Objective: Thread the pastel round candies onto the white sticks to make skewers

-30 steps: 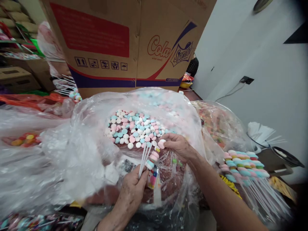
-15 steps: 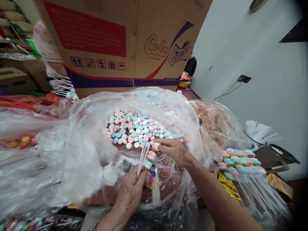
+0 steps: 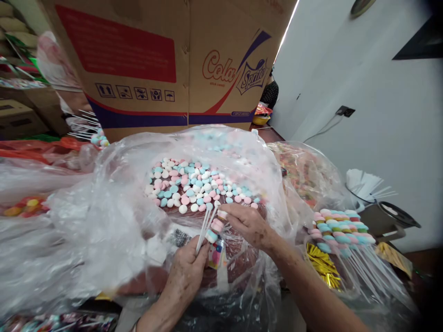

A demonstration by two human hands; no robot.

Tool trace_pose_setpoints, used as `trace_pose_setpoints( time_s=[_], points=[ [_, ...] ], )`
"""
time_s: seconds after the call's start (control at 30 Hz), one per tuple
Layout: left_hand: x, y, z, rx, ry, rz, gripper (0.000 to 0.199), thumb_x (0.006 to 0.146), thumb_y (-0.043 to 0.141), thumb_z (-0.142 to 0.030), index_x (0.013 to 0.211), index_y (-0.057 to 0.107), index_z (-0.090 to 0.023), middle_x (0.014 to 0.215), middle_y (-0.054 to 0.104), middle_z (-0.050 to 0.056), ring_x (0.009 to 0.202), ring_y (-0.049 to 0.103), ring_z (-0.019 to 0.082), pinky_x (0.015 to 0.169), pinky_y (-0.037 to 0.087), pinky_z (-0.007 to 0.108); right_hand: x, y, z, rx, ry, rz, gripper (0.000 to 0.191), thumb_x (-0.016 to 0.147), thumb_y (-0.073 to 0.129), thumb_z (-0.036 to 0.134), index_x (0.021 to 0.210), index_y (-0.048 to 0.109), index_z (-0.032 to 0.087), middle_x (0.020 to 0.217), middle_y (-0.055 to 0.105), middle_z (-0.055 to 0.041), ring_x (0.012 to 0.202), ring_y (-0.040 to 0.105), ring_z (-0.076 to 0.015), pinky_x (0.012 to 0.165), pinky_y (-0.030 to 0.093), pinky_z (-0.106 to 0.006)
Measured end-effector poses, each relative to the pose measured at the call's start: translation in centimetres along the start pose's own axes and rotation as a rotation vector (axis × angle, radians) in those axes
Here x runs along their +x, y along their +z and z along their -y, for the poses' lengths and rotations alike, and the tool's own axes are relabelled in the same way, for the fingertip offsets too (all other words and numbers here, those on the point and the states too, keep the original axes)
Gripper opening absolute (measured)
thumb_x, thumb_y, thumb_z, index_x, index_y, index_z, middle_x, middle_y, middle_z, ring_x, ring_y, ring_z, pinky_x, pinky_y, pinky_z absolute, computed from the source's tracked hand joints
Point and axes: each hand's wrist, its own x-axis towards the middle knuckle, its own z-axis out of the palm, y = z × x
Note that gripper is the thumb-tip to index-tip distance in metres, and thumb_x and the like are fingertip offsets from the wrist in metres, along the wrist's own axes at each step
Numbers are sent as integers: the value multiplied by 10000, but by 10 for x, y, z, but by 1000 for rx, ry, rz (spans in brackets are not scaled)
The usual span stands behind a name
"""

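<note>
My left hand is closed round several white sticks, which point up and away. Pink, white and blue marshmallows are stacked along one stick just above the fist. At the top of this stack, my right hand pinches a pale marshmallow between thumb and fingers. Just beyond both hands, loose pink, blue and white marshmallows lie in a large clear plastic bag opened toward me.
A tall cardboard box stands behind the bag. To the right are finished-looking marshmallow sticks, gold twist ties, a dark pitcher and a bag of colourful sweets. Crumpled plastic covers the left. People are partly visible behind the box.
The view has shifted slightly, so the surroundings sit a little further left. My right fingers have come down slightly over the top marshmallow; the left hand keeps its hold on the sticks.
</note>
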Motion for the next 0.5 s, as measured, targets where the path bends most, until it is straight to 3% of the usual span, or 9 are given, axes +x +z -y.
trace_pose_setpoints(
  time_s=[0.17, 0.5],
  points=[
    [0, 0, 4, 24, -10, 0, 294, 858, 449, -365, 594, 476, -237, 543, 479, -49, 563, 470, 172, 582, 350, 270, -9, 13, -10, 39, -11, -3, 356, 960, 410, 242, 1197, 670, 190, 1167, 707, -86, 1082, 662, -183, 953, 530, -334],
    [1, -1, -3, 37, -32, -67, 260, 822, 471, -387, 635, 555, -226, 517, 492, -48, 550, 506, 181, 554, 386, 266, -15, 33, 2, 338, 246, -113, 320, 940, 484, 315, 1170, 686, 222, 1141, 719, -41, 1048, 669, -187, 946, 523, -327]
  ],
)
